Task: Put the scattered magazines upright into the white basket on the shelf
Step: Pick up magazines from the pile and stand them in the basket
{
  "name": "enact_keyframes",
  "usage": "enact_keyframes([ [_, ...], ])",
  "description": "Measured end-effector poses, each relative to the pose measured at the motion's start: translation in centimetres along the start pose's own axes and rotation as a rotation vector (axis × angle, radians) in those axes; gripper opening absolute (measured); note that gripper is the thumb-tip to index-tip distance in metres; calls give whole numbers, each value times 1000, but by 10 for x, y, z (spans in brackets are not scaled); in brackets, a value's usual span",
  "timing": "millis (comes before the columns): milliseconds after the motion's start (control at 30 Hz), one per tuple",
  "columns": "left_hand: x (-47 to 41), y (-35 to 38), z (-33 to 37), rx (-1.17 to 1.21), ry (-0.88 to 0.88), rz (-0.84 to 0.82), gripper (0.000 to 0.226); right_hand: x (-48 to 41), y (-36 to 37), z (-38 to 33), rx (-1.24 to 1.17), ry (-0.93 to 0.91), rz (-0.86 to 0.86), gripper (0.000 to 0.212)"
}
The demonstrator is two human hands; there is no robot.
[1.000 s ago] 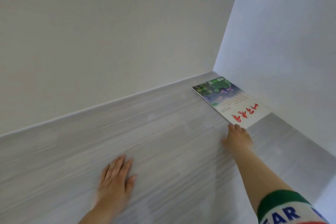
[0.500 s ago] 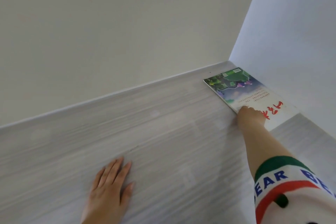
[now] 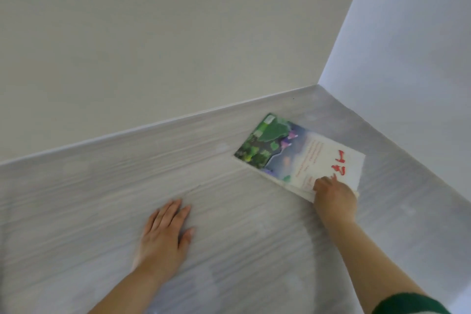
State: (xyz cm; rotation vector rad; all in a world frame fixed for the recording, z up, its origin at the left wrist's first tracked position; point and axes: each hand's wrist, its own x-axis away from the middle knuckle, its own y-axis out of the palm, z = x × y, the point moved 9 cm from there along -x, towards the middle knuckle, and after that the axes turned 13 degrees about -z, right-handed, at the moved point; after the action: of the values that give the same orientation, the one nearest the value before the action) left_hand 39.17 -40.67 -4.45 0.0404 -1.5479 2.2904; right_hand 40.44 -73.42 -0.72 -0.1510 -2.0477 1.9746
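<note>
Head view: one mag (image 3: 293,158) lies flat on the pale wood-grain floor (image 3: 229,250), cover up, near the corner where two walls meet. It sits askew to both walls and touches neither. Green picture at its far end, white w/ red lettering at the near end. Basket and shelf not in view.

Handling, as a guess: thin, light, glossy, so prob. slick on this smooth floor and floppy if held by one corner only. Pages look loose at the near-right edge, where a pale stack of sheets shows beside the knuckles, so it may fan open when lifted. Best hold is likely along the spine or mid long edge, thumb on one face and fingers on the other. A corner pinch gets it off the floor but lets it sag. For standing it upright, a grip on what will be the top edge seems handiest.

R hand (image 3: 334,199) is on the mag's near corner, fingers (image 3: 322,182) bent down onto the cover next to the red lettering. Thumb is hidden under the hand, so whether it's tucked beneath the pages can't be seen. Judging by the bent fingers and that near-right edge looking slightly raised, the hand seems to be clutching the corner, not just pressing. Green sleeve (image 3: 410,304) shows at bottom right.

L hand (image 3: 165,234) lies flat on the floor, fingers straight and together, well apart from the mag. It holds nothing and prob. serves as a prop for the lean fwd.
</note>
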Motion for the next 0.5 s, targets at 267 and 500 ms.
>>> enact_keyframes([
  [267, 23, -28, -30, 372, -186, 219, 48, 95, 1, -16, -228, -199, 275, 20],
  [500, -11, -3, 17, 40, -157, -203, 81, 105, 53, -25, -757, 196, -112, 65],
])
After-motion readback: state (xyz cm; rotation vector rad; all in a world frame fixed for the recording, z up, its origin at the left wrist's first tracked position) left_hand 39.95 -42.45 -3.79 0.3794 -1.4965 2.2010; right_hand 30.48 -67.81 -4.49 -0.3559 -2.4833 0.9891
